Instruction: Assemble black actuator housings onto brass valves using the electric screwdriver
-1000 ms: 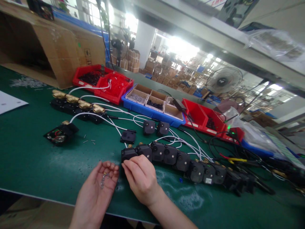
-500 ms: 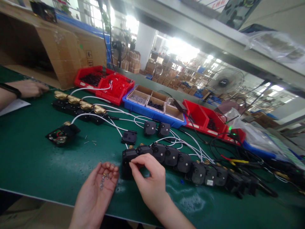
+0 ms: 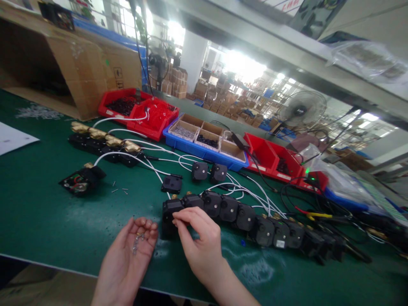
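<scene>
My left hand (image 3: pixel 129 250) is turned palm up with its fingers curled into a cup. Several small silver screws (image 3: pixel 136 244) lie in that palm. Thumb and forefinger of my right hand (image 3: pixel 200 244) are pinched together against the front of a black box-shaped housing (image 3: pixel 168 212). Whatever is between those fingertips is too small to make out. This housing stands at the left end of a row of similar black housings (image 3: pixel 228 209) with brass fittings and white cables. Part of the row is hidden behind my right hand.
Brass-topped units (image 3: pixel 105 140), an opened black unit (image 3: pixel 82 180) and loose pins (image 3: pixel 119 190) lie to the left. Behind are red bins (image 3: pixel 153 131), a blue tray (image 3: pixel 204 155) of small parts and a cardboard box (image 3: pixel 95 76). White cables (image 3: pixel 159 148) cross the green table.
Another person's hand at the far left has gone out of view, uncovering a heap of small pale pieces. My hands stay in nearly the same place.
</scene>
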Action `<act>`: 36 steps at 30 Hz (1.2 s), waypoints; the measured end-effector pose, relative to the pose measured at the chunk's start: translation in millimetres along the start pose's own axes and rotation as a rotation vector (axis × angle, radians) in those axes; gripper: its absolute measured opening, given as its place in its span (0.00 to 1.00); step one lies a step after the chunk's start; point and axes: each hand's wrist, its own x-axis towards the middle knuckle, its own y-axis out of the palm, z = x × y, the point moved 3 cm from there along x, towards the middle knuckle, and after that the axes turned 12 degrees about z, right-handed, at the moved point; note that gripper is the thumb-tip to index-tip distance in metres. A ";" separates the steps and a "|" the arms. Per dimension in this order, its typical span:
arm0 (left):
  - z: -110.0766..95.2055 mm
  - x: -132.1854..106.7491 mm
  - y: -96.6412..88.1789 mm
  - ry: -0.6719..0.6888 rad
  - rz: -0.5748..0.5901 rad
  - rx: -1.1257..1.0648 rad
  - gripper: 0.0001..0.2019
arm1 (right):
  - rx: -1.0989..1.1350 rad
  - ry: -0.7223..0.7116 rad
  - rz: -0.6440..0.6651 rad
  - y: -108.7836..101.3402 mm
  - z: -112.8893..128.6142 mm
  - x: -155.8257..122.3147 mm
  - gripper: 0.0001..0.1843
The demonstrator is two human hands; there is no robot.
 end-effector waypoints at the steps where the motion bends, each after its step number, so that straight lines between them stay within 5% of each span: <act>1: -0.4 -0.4 0.1 0.002 -0.006 0.002 0.18 | -0.021 -0.015 -0.004 -0.2 0.2 -0.6 0.09; 12: -0.9 1.8 -4.2 0.002 0.029 -0.003 0.19 | -0.114 -0.092 0.065 9.3 0.5 2.5 0.06; 36: -1.3 1.0 -2.7 0.005 0.012 -0.024 0.18 | -0.027 -0.005 0.123 12.4 -5.7 8.0 0.05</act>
